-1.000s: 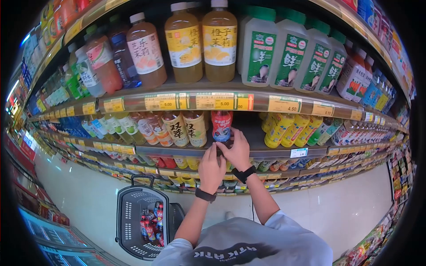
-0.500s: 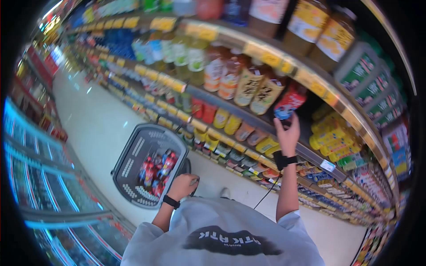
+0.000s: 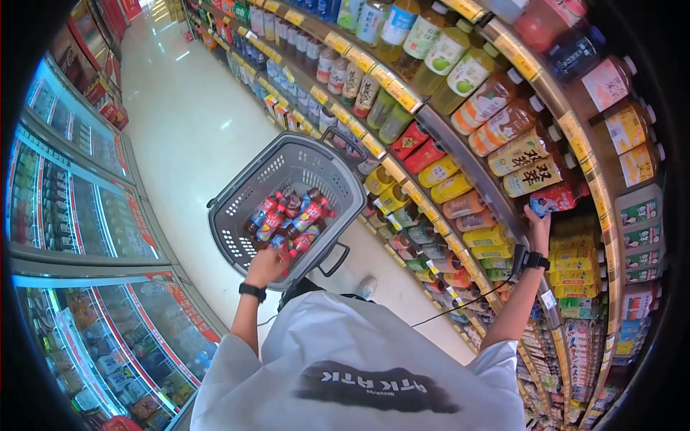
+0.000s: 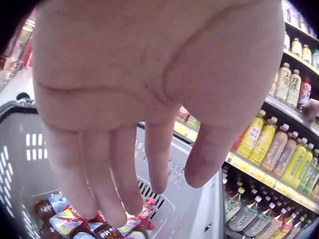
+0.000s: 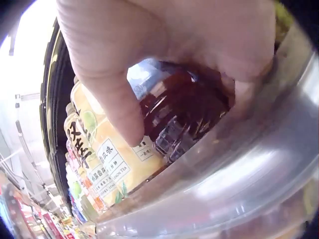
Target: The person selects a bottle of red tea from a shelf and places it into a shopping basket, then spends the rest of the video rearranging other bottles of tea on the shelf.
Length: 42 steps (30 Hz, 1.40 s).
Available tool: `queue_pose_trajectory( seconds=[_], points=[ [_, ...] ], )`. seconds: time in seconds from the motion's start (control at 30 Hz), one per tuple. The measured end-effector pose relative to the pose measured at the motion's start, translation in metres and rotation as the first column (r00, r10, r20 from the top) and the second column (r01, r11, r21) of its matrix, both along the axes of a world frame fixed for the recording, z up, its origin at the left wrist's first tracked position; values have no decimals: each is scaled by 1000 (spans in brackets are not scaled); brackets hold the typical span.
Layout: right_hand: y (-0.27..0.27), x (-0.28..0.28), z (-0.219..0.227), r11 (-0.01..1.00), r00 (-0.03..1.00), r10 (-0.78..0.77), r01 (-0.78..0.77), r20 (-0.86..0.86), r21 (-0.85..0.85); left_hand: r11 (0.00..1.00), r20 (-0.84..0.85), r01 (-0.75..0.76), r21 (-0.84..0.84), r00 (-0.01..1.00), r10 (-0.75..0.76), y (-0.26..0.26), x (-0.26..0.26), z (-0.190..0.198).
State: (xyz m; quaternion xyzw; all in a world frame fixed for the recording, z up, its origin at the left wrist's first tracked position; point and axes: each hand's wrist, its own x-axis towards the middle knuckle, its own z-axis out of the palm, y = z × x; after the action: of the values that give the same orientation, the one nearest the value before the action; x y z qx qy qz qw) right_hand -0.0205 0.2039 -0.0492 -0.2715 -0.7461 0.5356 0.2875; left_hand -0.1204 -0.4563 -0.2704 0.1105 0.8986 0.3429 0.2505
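My right hand (image 3: pixel 537 226) grips the lower part of a bottle (image 3: pixel 552 200) with a red and blue label, standing at the shelf's front edge. In the right wrist view, thumb and fingers curve around the dark bottle base (image 5: pixel 182 112). My left hand (image 3: pixel 266 266) hangs over the near side of a grey shopping basket (image 3: pixel 248 172), fingers extended down and holding nothing. Below its fingertips lie several red-and-blue-labelled bottles (image 4: pixel 67 221) of dark drink, heaped on the basket's floor.
Yellow-labelled bottles (image 3: pixel 528 172) stand right beside the gripped bottle. Yellow packs (image 3: pixel 575 262) fill its other side. Curved shelf edges (image 3: pixel 496 194) run along the right. Glass-door coolers (image 3: pixel 86 208) line the left, across the pale floor (image 3: pixel 172 108). A black cable (image 3: pixel 460 309) runs to the right wrist.
The view has turned left toward the basket. My left hand left the shelf bottle and moved over the basket. My right hand stays on the bottle at the shelf.
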Motion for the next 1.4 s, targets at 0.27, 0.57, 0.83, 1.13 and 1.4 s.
queue_pose_trajectory(
  seconds=[0.27,0.57,0.83,1.13,1.4],
  points=[
    [-140,58,-77,924,934,-352,357,-61,140,878,429,434,-200,845,-320,-11,-67,-201],
    [-403,75,-226,650,355,739,-599,572,-468,883,631,341,-324,773,-67,24,-12,-310],
    [-451,27,-207,492,264,757,-833,598,-254,762,231,411,-500,912,-339,18,-61,-219],
    [-423,18,-223,573,379,753,-780,538,-252,936,-332,222,-272,892,-308,15,-32,70],
    [-373,24,-160,651,633,717,-758,294,43,859,-378,479,182,840,-389,126,26,215]
  ],
)
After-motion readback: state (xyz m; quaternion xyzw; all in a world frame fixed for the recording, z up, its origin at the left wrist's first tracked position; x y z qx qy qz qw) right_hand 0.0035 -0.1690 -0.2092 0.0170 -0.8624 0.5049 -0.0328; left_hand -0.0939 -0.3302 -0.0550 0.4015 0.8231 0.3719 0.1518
